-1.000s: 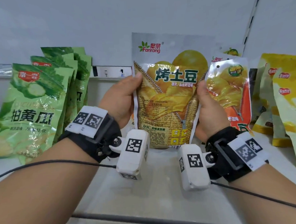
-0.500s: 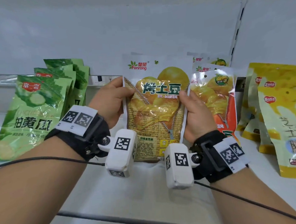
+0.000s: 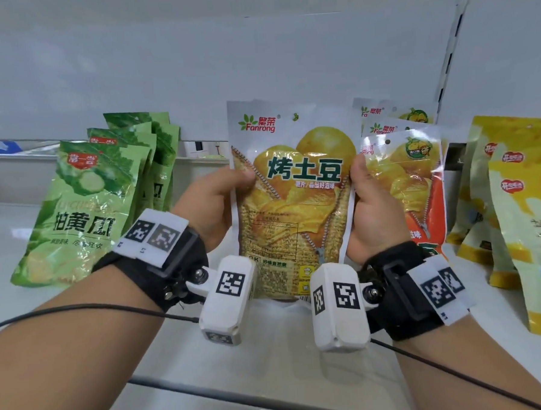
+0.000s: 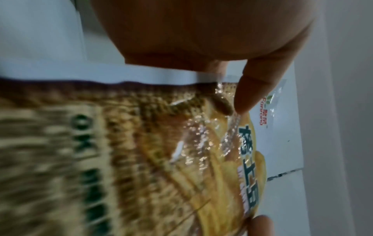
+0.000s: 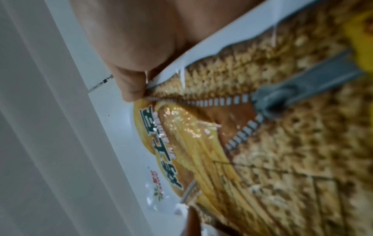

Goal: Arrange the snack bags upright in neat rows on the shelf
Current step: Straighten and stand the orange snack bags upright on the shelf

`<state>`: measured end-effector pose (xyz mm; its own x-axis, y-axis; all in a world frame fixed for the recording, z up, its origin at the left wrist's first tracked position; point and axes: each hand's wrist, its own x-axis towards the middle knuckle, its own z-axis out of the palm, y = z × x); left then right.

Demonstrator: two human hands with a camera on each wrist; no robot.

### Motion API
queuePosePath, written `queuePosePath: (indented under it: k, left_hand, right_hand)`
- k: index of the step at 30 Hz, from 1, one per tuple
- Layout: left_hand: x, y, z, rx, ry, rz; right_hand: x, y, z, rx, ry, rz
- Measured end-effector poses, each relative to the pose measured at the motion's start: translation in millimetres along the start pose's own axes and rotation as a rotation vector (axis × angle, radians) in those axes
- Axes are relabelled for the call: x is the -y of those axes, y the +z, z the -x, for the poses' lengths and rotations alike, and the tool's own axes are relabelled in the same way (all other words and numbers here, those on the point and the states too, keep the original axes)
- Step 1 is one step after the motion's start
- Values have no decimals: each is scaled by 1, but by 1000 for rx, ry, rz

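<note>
White shelf: green bags in a row at left, pale yellow bags at right, orange-yellow bags mid-right. Potato chip bag held upright in the middle gap, lower than a second ago, its bottom edge now at or near the shelf; placing looks close. Long axis vertical, logo end up, print facing the person. Left hand pinches its left edge, right hand its right edge.
</note>
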<state>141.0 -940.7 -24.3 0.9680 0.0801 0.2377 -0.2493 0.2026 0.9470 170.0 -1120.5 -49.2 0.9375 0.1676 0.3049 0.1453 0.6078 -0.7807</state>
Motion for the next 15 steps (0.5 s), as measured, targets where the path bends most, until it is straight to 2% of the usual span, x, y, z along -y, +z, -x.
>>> queuePosePath:
  k: [2,4,6,8,10,12,15]
  left_hand:
    - [9,-7,7,28,-52,-94]
    - [18,-12,10,16,-94,-169]
    - [24,-17,10,-77,-100,-155]
    - [26,-21,10,-169,-93,-124]
    - [24,-23,14,-207,-100,-96]
    - [21,-25,18,-219,-100,-64]
    - [15,-28,25,-141,-82,-69]
  right_hand:
    - [-2,1,0,-1,-27,-26]
    - [-6,0,-2,-102,-60,-8]
    - [-8,-3,-3,-246,-122,96]
    - [-8,-5,-2,-305,-191,192]
    - [-9,0,3,-200,-183,345]
    - [-14,9,10,18,-87,503]
    - [-25,18,16,263,-26,604]
